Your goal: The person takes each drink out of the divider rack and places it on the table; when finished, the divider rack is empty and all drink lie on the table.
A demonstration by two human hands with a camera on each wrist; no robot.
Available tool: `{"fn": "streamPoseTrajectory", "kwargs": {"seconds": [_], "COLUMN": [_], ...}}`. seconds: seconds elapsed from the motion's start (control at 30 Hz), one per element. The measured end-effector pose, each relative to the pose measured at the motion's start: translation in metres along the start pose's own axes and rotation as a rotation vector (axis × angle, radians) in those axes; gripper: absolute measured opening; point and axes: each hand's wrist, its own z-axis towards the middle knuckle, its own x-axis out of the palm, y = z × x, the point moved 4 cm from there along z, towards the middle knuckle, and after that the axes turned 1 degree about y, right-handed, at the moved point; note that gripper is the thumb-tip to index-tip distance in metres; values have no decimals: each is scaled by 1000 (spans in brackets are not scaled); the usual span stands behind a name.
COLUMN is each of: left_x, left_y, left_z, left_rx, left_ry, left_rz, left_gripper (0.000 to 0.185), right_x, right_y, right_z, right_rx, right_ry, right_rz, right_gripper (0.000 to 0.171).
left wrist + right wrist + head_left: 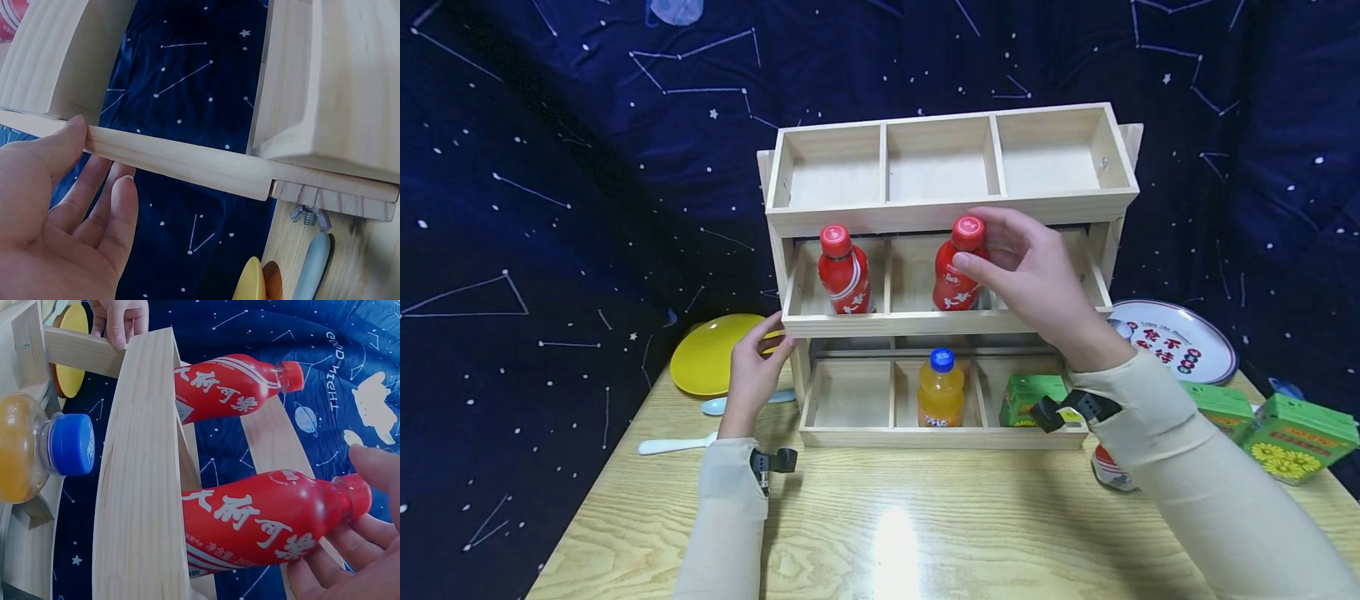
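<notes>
A three-tier wooden rack (pixel 940 212) stands on the table. Its middle tier holds two red bottles. My right hand (pixel 988 246) grips the upper part of the red bottle (pixel 951 287) in the centre compartment, thumb in front and fingers behind the cap. In the right wrist view that bottle (pixel 262 525) lies against my right hand's fingers (pixel 350 550). The other red bottle (pixel 844 275) stands in the left compartment. My left hand (pixel 771 342) touches the left end of the middle tier's front rail (pixel 187 162), thumb on it, fingers (pixel 119 219) relaxed beneath. The top tier is empty.
The bottom tier holds an orange bottle (pixel 940 392) and a green carton (pixel 1026 396). A yellow plate (pixel 711 354) and two spoons (pixel 677 444) lie to the left. A patterned plate (pixel 1180 342) and two green cartons (pixel 1300 437) sit to the right.
</notes>
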Motion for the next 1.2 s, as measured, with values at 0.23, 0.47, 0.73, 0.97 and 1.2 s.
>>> {"fn": "streamPoseTrajectory", "kwargs": {"seconds": [0.23, 0.47, 0.73, 0.97, 1.2], "left_x": [2, 4, 1, 0, 0], "left_y": [0, 0, 0, -30, -23], "left_z": [-1, -1, -2, -9, -7], "left_rx": [6, 14, -26, -33, -26], "left_ry": [-3, -6, -3, 9, 9], "left_rz": [2, 1, -5, 8, 5], "left_gripper": [47, 47, 47, 46, 46], "right_x": [6, 8, -6, -16, -20], "right_y": [-6, -1, 26, 44, 47], "right_z": [7, 8, 3, -14, -41], "right_rx": [-61, -162, -221, -202, -182], "right_ry": [-34, -90, -174, -156, -99], "right_rz": [19, 43, 62, 9, -53], "right_gripper": [43, 37, 38, 38, 36]}}
